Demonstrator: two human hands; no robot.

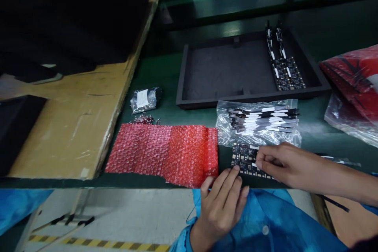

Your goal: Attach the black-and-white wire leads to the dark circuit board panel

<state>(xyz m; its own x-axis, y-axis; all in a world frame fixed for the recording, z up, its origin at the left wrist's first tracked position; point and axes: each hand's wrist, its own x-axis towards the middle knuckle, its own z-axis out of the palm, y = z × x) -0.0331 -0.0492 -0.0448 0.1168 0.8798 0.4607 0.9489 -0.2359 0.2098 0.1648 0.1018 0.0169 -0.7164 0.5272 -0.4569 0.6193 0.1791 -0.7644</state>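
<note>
A small black circuit board lies at the near edge of the green table. My left hand rests at the table edge, its fingertips touching the board's near side. My right hand pinches a thin black-and-white flat cable against the board's right part. Just behind the board, a clear plastic bag carries a stack of the same flat cables.
A black foam tray behind holds boards with cables at its right end. Red bubble wrap lies left of the board, and a small foil bag lies beyond it. A cardboard sheet covers the left; red bags sit right.
</note>
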